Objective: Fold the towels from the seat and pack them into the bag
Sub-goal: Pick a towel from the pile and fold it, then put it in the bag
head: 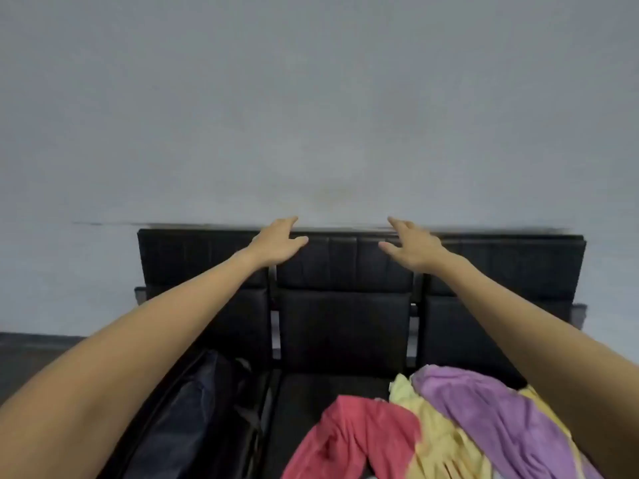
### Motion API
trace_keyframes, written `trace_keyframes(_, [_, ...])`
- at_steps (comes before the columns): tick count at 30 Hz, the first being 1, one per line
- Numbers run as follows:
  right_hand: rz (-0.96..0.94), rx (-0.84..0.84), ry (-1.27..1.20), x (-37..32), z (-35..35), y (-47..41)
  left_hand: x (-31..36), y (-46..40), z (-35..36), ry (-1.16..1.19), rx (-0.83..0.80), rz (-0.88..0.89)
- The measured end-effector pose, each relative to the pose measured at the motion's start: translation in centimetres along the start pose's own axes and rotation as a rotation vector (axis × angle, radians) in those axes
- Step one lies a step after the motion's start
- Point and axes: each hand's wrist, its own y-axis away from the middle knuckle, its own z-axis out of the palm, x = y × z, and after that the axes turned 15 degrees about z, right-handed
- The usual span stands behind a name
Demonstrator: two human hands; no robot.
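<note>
Black padded seats (342,326) stand against a grey wall (311,98). Nearest, 3 crumpled towels, red (352,440), yellow (446,444) and purple (501,413), lie heaped on the seat, with a dark bag (193,420) to their left. Farther off, the left hand (276,245) and right hand (413,247) reach out at the backrest top, fingers loosely spread, holding nothing.

A black padded bench (342,326) carries red (349,440), yellow (446,444) and purple towels (491,409) beside a dark bag (193,409).
</note>
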Motion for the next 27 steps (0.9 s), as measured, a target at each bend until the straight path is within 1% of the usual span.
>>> trace_keyframes(4, [0.061, -0.169, 0.095, 3.9, 9.3, 1.1, -3.6, 3.0, 9.0, 0.025, -0.170, -0.094])
trace_keyframes(7, [0.135, -0.297, 0.114, 7.3, 17.3, 1.9, -7.1, 6.1, 16.7, 0.077, -0.283, -0.184])
trace_keyframes(9, [0.170, -0.337, 0.107, 8.8, 21.1, 2.8, -8.7, 8.1, 20.5, 0.082, -0.344, -0.211])
trace_keyframes(13, [0.191, -0.509, 0.124, 12.9, 32.2, 5.2, -13.1, 12.8, 30.9, 0.108, -0.485, -0.301])
trace_keyframes(15, [0.217, -0.589, 0.147, 14.9, 37.7, 6.7, -15.1, 15.1, 36.0, 0.121, -0.530, -0.337])
trace_keyframes(19, [0.199, -0.645, 0.163, 18.0, 47.4, 8.8, -18.8, 18.5, 44.9, 0.159, -0.541, -0.327])
trace_keyframes(21, [0.174, -0.642, 0.131, 19.2, 51.2, 9.4, -19.8, 19.7, 48.4, 0.178, -0.500, -0.290])
trace_keyframes(24, [0.098, -0.569, 0.108, 21.0, 55.7, 10.2, -20.6, 21.0, 53.1, 0.184, -0.342, -0.142])
trace_keyframes(27, [0.036, -0.446, 0.131, 22.6, 59.0, 10.8, -20.6, 21.6, 57.2, 0.123, -0.261, -0.010])
